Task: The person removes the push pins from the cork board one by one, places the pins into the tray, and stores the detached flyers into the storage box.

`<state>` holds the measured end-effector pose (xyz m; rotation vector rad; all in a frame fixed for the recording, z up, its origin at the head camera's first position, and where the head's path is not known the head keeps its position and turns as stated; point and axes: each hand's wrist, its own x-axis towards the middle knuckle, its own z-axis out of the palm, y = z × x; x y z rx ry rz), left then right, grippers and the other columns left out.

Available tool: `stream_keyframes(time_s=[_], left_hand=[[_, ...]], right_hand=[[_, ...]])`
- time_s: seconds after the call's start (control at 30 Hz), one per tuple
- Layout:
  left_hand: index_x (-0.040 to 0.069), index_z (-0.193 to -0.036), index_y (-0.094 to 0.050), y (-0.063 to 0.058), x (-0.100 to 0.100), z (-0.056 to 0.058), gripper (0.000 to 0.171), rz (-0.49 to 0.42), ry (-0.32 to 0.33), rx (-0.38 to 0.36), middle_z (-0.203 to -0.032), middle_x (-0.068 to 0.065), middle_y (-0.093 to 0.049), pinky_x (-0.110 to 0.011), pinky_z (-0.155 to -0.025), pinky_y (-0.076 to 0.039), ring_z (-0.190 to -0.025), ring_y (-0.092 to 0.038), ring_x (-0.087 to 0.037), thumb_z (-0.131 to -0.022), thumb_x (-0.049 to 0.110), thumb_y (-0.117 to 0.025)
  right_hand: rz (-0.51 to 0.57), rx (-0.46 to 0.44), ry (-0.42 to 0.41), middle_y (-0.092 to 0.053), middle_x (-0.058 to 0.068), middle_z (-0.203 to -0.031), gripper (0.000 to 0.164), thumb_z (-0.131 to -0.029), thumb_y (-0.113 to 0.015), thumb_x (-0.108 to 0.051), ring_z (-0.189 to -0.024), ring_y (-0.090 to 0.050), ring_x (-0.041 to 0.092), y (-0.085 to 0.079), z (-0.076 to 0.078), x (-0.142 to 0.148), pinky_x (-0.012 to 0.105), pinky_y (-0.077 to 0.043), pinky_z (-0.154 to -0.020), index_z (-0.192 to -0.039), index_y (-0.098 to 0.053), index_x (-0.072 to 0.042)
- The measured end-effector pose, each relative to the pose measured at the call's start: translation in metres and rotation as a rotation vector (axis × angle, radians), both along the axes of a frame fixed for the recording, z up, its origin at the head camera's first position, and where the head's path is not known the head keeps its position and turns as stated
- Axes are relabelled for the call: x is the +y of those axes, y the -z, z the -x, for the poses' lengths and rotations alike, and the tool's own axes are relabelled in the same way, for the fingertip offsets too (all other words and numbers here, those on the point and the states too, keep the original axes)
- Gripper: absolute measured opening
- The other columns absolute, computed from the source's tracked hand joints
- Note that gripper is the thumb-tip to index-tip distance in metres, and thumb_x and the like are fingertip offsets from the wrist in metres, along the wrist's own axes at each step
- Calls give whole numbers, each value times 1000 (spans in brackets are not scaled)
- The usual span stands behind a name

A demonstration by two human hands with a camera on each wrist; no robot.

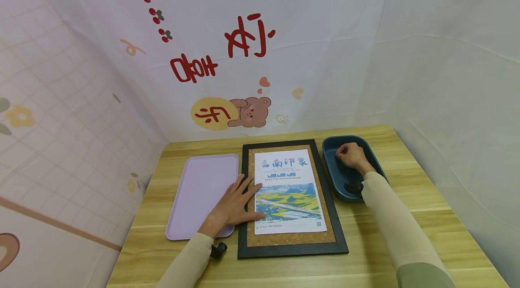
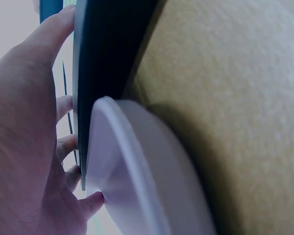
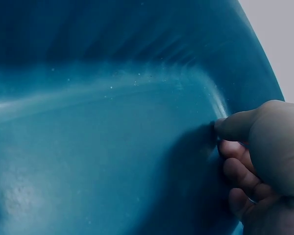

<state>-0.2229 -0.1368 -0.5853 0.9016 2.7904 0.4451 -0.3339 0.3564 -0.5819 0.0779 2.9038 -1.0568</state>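
My left hand (image 1: pixel 235 204) lies with fingers spread across the left side of a black-framed cork board (image 1: pixel 292 240). Its thumb and a fingertip touch the left edge of a printed poster (image 1: pixel 284 168) with a landscape picture, which lies flat on the cork. In the left wrist view, the little finger is by the rim of the lilac tray (image 2: pixel 137 161). Inside a deep blue tray (image 1: pixel 353 184), my right hand (image 1: pixel 352 156) has its fingers bent and thumb close to them near the wall. Whether anything is between those fingertips is hidden; a tiny red speck shows beside them.
The lilac tray (image 1: pixel 207 184) stands left of the board and the blue tray right of it, all on a wooden table (image 1: pixel 191 267). Printed white cloth (image 1: pixel 325 30) hangs behind and along the sides. Each wrist wears a small black camera (image 1: pixel 218 250).
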Motion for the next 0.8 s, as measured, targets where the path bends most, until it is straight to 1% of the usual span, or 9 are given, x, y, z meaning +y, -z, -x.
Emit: stream_keyframes(time_s=[0.2, 0.4, 0.53, 0.63, 0.8], left_hand=[[31, -180, -35, 0, 0, 0, 101, 4, -2, -3, -192, -12, -16, -76, -137, -26, -179, -9, -47, -98, 81, -69], [30, -180, -34, 0, 0, -1, 102, 7, 0, 3, -192, -12, -17, -76, -137, -26, -179, -9, -47, -99, 81, -69], [31, -180, -35, 0, 0, 0, 101, 9, 0, 4, -192, -12, -17, -76, -137, -27, -179, -9, -47, -99, 81, -69], [31, -180, -35, 0, 0, 0, 101, 13, -2, 1, -192, -12, -16, -76, -137, -26, -179, -9, -47, -99, 81, -69], [30, -180, -35, 1, 0, 0, 101, 12, 2, -1, -192, -13, -16, -76, -137, -27, -178, -9, -47, -99, 80, -70]], right_hand=[[-20, 11, 0, -81, 22, -111, 20, -111, -70, -15, -102, -73, 39, 0, -1, 0, 51, -61, -88, -111, -81, 1], [-7, -1, -6, -81, 23, -115, 22, -112, -71, -17, -105, -74, 40, -2, -3, -2, 55, -61, -93, -115, -81, 2], [21, -28, -10, -80, 24, -118, 24, -112, -71, -19, -108, -75, 40, -3, -4, -1, 52, -62, -93, -119, -81, 2], [34, -40, -19, -80, 26, -122, 25, -111, -68, -16, -109, -75, 40, -3, -4, 0, 50, -62, -91, -123, -80, 3], [41, -45, -34, -79, 26, -122, 28, -109, -68, -12, -106, -74, 37, -4, -5, 1, 47, -60, -90, -129, -77, 5]])
